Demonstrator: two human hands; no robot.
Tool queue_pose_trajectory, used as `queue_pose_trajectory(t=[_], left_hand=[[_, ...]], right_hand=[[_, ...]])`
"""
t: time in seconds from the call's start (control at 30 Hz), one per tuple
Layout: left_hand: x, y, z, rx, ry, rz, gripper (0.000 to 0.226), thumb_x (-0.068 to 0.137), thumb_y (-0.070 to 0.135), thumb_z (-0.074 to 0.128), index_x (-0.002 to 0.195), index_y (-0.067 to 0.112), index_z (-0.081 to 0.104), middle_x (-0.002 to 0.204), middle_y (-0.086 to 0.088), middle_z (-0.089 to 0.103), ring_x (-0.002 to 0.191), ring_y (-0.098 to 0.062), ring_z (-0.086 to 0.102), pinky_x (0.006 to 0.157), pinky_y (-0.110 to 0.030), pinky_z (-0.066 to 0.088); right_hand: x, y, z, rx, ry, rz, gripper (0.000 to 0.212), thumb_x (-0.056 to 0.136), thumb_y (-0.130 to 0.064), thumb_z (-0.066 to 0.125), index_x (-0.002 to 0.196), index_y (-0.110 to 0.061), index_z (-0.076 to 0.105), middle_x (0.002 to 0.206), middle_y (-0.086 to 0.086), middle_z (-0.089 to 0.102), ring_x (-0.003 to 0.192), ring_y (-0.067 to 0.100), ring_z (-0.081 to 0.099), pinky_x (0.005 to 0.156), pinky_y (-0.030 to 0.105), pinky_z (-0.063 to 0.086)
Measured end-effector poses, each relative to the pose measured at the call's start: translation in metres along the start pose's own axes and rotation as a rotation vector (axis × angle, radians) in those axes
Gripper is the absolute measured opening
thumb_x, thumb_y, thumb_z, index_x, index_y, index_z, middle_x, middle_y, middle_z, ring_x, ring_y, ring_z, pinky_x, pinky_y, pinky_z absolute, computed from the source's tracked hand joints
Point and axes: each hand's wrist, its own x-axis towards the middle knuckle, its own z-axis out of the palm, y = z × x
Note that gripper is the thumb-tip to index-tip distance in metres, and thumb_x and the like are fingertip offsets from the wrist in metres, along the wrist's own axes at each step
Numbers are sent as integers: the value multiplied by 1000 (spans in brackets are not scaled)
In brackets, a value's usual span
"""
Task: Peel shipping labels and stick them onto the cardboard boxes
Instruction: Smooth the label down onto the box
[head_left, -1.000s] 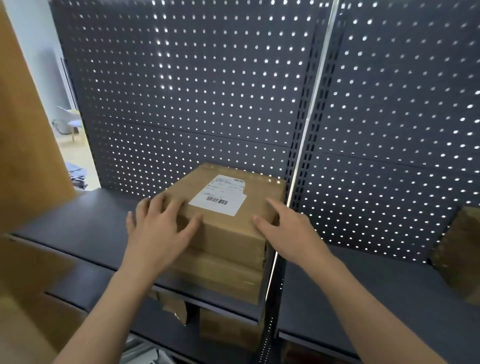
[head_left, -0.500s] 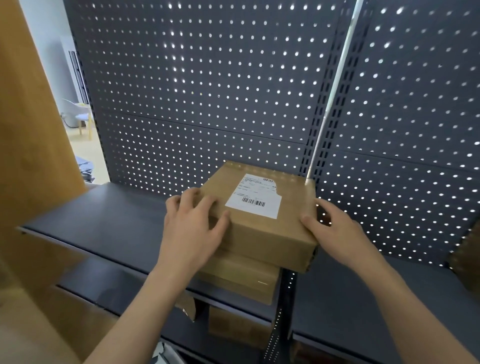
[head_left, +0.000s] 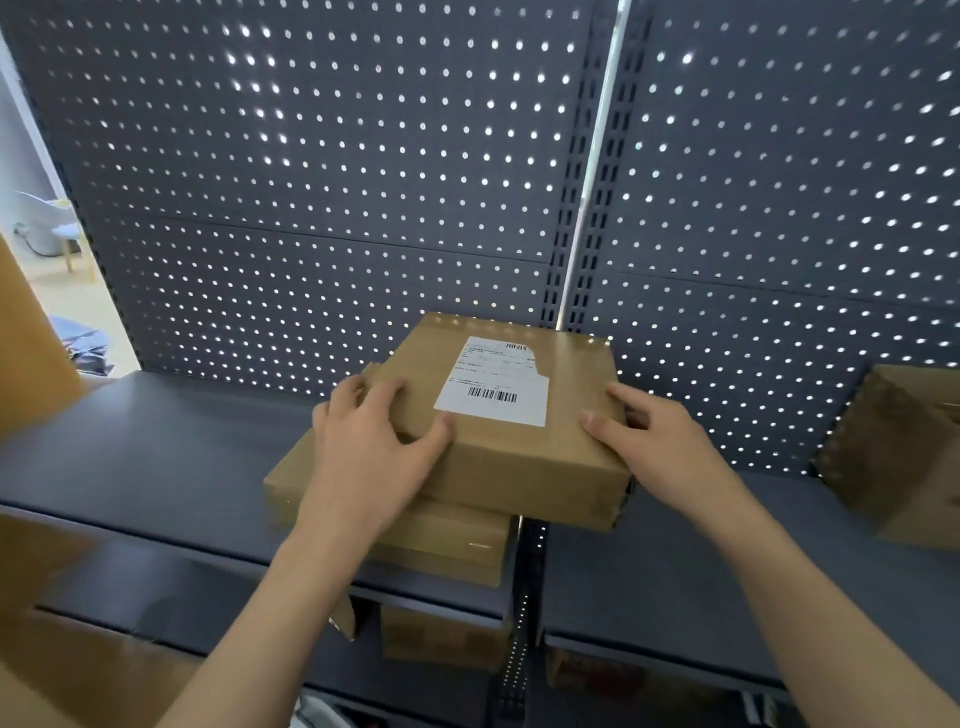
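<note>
A flat brown cardboard box (head_left: 519, 457) bears a white rectangular shipping label (head_left: 493, 382) stuck flat on its top face, with lines of small print, a black barcode near its front edge and a notch cut from its right corner. The box lies on top of a second brown cardboard box (head_left: 452, 535), shifted to the right so that its right end overhangs. Both sit on a dark grey metal shelf (head_left: 156, 457) in front of a dark perforated back panel (head_left: 311, 182).

The left hand (head_left: 374, 447) grips the labelled box at its near left corner, fingers (head_left: 387, 389) curled over the left edge and thumb spread on the top. The right hand (head_left: 660, 447) holds the right side, thumb on the top and the other fingers wrapped round the edge.

Another brown carton (head_left: 893, 457) stands on the shelf to the right, well apart. On the lower shelf (head_left: 208, 608) beneath, more cardboard boxes (head_left: 441, 644) are partly hidden.
</note>
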Motion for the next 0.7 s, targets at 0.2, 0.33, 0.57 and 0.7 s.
queue_pose_trajectory(t=[0.2,0.33,0.57,0.7], left_hand=[[-18,41,32,-67,-39,24,60,79,59,62,130,29,56,141,0,42,130,-25,30,108,-38,32],[-39,72,59,-82,-48,49,57,82,59,62,131,32,54,140,3,37,129,-19,25,106,-35,28],[-67,116,108,-93,-110,44,59,81,59,62,133,32,54,144,3,35,131,-20,24,107,-35,29],[-80,127,134,-70,-169,32,59,82,60,59,134,33,51,145,-1,32,133,-24,22,109,-38,27]], right_hand=[[-7,37,-44,-1,77,19,62,85,-50,63,143,-35,45,132,-12,55,119,7,52,96,29,43],[-14,62,-78,-6,112,44,59,85,-49,60,141,-38,45,132,-12,57,116,9,55,97,33,46],[-22,107,-127,-16,147,75,53,92,-36,57,143,-34,44,124,-12,55,112,11,48,82,23,35],[-24,131,-141,-64,125,119,56,91,-34,54,146,-34,41,132,-8,54,116,14,49,79,25,36]])
